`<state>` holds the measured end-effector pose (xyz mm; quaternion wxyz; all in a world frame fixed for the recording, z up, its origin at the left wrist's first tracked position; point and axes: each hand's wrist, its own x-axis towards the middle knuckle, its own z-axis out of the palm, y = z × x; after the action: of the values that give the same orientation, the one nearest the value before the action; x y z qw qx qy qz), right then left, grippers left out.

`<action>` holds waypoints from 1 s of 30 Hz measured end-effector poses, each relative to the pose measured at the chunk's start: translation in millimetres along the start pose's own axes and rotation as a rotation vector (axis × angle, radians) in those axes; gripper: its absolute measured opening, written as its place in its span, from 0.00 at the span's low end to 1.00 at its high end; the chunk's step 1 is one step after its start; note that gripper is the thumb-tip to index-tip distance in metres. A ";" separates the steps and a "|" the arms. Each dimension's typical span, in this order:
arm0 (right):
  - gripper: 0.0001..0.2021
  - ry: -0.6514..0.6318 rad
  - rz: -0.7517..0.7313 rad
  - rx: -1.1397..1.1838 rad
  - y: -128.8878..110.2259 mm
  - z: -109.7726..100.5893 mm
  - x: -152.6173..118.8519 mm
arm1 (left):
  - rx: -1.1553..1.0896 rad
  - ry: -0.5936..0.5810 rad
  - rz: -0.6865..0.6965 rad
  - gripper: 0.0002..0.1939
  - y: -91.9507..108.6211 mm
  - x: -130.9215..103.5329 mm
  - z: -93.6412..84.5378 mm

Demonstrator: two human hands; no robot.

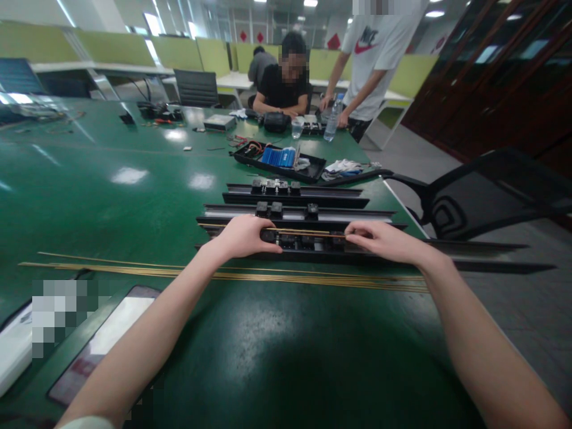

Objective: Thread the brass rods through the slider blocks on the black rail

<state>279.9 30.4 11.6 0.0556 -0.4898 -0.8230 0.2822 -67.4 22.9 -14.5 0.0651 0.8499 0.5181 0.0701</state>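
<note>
A black channel-shaped rail (304,257) lies across the table in front of me, with several small black blocks (306,241) along it. My left hand (245,236) has its thumb and fingers curled around a block near the rail's left part. A thin brass rod (308,232) runs above the blocks, passing by the left fingertips. Its right part is pinched between the thumb and fingers of my right hand (378,239). Where the rod meets the blocks is too small to tell. Several long brass rods (313,278) lie on the table nearer to me.
Two similar rails with blocks (286,213) lie just beyond. A black tray (313,173) holds a blue part. A phone (107,339) lies at left. A bottle (331,122) and cup (297,127) stand farther back, near two people. A mesh chair (500,185) is at right.
</note>
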 end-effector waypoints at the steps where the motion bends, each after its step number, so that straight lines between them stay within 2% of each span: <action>1: 0.16 -0.003 -0.004 0.020 -0.5 0.6 -0.2 | -0.003 0.000 0.002 0.35 0.1 0.0 0.0; 8: 0.12 0.008 -0.053 0.048 -3.4 4.1 0.2 | -0.001 0.004 0.007 0.36 -0.1 -0.2 0.2; 19: 0.15 -0.009 -0.050 0.031 -6.9 1.9 -1.4 | -0.005 0.004 0.003 0.36 -0.3 0.1 -0.5; 30: 0.17 -0.003 -0.047 0.033 -0.3 1.3 -1.5 | -0.011 -0.003 0.000 0.36 -0.6 0.1 -0.3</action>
<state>280.0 28.5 10.9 0.0692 -0.4688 -0.8297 0.2951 -68.0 23.3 -14.4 0.0705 0.8496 0.5177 0.0719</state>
